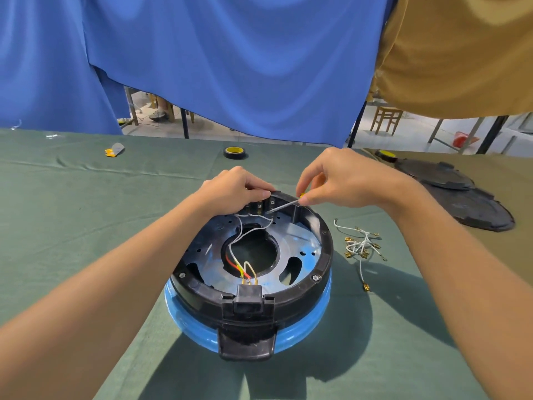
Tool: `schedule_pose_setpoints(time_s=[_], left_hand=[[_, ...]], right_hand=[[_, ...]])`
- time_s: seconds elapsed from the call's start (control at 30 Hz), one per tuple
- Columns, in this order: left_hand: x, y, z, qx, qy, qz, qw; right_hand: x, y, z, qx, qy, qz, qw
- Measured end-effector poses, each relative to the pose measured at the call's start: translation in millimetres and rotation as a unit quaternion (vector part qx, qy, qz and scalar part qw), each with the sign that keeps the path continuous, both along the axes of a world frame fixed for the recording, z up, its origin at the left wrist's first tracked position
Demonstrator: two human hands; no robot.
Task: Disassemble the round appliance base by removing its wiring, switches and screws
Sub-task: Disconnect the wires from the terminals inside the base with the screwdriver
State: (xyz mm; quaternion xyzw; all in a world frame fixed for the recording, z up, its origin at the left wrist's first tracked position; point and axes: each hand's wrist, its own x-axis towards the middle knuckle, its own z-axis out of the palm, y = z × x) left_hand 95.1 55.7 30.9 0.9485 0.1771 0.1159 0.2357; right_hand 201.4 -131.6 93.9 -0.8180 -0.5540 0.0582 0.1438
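One screwdriver (284,205), tip down-left, pinched in right hand (343,180); left hand (239,189) curled on base (325,249) rim.

A single wide-angle camera, worn on the person's head, is looking forward and down across the green-clothed table (72,197), hovering close above the round appliance base (288,310) at lower centre; the blue curtain (230,53) is filling the upper frame.

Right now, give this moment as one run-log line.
left hand grips round black-and-blue appliance base | right hand holds thin yellow-handled screwdriver at black switches
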Motion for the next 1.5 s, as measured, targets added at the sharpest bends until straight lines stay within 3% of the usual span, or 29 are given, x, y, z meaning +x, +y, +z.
schedule_pose_setpoints(time_s=[0.1,0.3,0.53,1.07,1.5], left_hand=[[-0.7,-0.2,1.1,-0.015,0.005,-0.012,1.0],[-2.6,0.6,5.3,-0.057,0.009,-0.043,0.997],[-1.3,2.8,6.1,-0.081,0.011,-0.049,0.995],[0.6,1.9,1.2,-0.023,0.001,-0.029,0.999],[1.2,-0.2,-1.2,-0.007,-0.005,-0.018,1.0]], right_hand=[[0.6,-9.2,-4.6,0.052,0.073,-0.021,0.996],[4.9,-16.8,-13.9,0.134,0.113,-0.026,0.984],[10.4,-14.3,-15.8,0.17,0.065,-0.016,0.983],[-1.8,-4.6,-38.1,0.192,0.018,0.005,0.981],[0.1,-0.2,-47.8,0.164,-0.06,0.02,0.985]])
